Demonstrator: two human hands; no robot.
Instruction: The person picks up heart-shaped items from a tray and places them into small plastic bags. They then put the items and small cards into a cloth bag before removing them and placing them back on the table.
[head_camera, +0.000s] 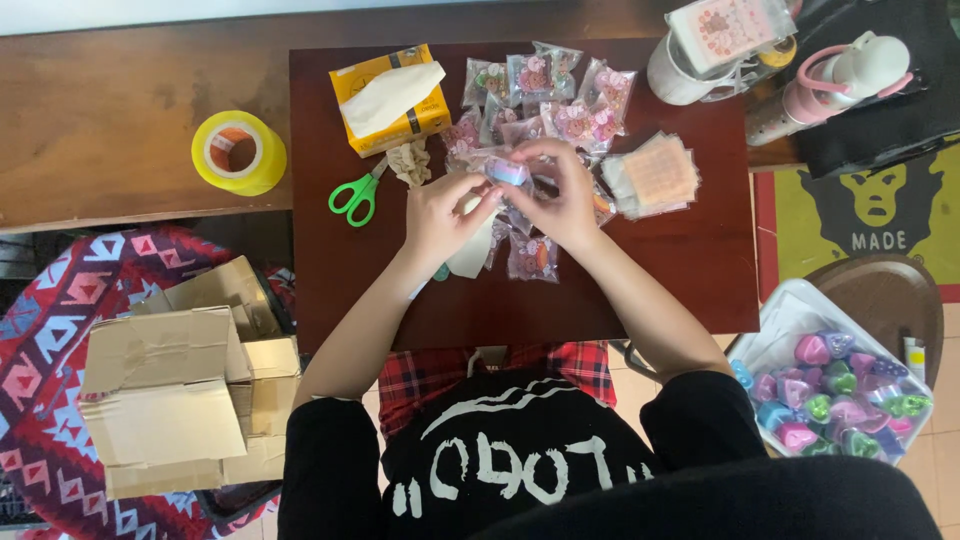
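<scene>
Both hands (500, 205) pinch a small pastel packet (508, 172).

Clear glossy plastic packets (545, 95) lie just beyond the fingers (540, 160). Under them the wooden table (690, 270) looks dark, smooth. Matt cardboard boxes (170, 400) sit well apart.
</scene>
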